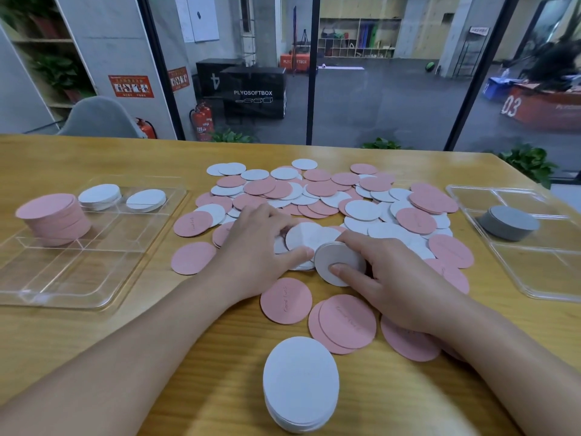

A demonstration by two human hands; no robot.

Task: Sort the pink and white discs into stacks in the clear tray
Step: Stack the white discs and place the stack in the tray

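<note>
A: Presently: right hand (393, 278), holding a small stack of white discs (339, 262), thumb on top, fingers curled round its edge. Left hand (261, 243), fingers bent onto loose white discs in the pile (330, 202).

B: Tray?

A: Clear tray (63, 278), left; pink stack (52, 218) and two white stacks (100, 196) inside.

B: Risks?

A: Held stack may fan or drop, being thin and slippery; a pink disc could ride along unnoticed.

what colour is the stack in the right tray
Grey stack, in the right tray; seen from the head view.
</note>
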